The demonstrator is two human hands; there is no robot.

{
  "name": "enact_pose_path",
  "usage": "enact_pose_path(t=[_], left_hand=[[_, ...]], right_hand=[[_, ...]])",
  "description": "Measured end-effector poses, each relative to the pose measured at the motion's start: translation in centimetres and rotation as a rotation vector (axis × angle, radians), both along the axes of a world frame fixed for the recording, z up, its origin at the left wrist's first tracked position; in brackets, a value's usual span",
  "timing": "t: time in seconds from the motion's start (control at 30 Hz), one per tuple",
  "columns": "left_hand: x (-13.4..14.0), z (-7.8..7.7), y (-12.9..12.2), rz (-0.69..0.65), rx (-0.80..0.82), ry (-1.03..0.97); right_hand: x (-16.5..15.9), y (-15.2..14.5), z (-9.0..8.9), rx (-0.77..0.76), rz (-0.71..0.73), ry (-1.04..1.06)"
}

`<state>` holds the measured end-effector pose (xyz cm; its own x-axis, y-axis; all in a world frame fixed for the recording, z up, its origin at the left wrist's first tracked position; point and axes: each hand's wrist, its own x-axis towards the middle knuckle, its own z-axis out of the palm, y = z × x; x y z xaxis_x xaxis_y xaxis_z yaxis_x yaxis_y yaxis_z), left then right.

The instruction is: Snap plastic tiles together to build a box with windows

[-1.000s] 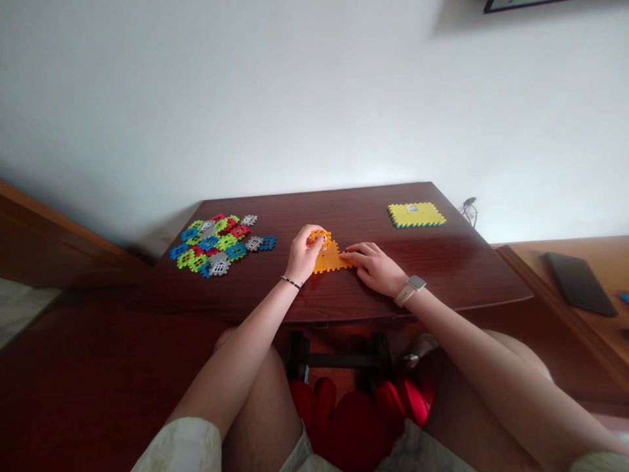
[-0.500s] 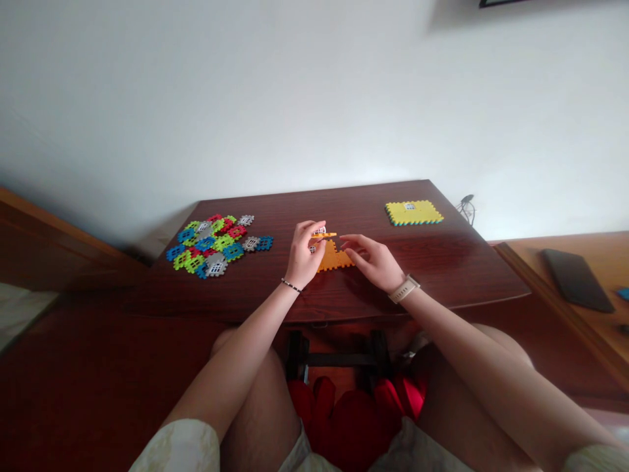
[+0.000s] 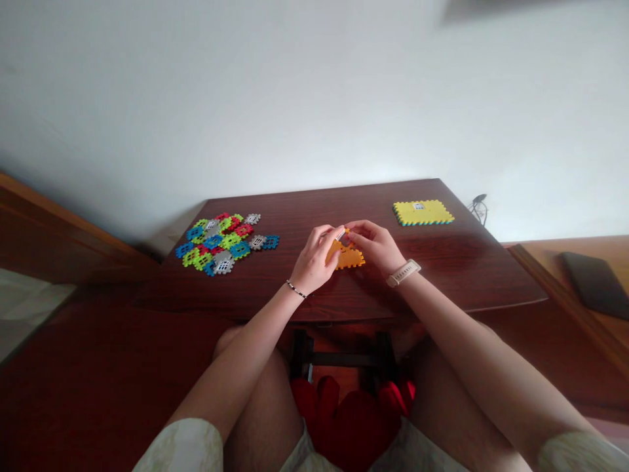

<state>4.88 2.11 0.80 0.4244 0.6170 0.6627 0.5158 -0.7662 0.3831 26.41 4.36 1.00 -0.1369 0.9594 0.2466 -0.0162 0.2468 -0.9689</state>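
At 12 o'clock from me, my left hand (image 3: 314, 257) and right hand (image 3: 378, 244) pinch an orange piece (image 3: 341, 234) between them, while the panel (image 3: 350, 257) lies at its 6 o'clock, nearer my left hand, its long axis too covered to tell.

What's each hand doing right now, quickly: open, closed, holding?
Left hand: closed, holding the orange window piece at its fingertips.
Right hand: partly curled, fingertips at that same piece; whether it grips cannot be told.
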Motion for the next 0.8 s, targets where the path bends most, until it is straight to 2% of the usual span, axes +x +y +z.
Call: enact_pose_path(t=[0.13,0.23,0.53,0.8], left_hand=[[-0.6,-0.2,0.6,0.008,-0.045,0.021],[-1.1,-0.7,1.2,-0.036,-0.101,0.090],[-1.4,-2.5,2.4,-0.059,-0.279,0.219],[-1.1,-2.3,2.1,-0.066,-0.291,0.222]], right_hand=[[1.6,1.4,0.3,-0.037,-0.046,-0.047],[2.4,2.2,0.2,-0.087,-0.016,-0.079],[2.9,4.2,-0.5,0.008,0.069,-0.302],[1.9,4.5,-0.7,0.100,0.092,-0.416]])
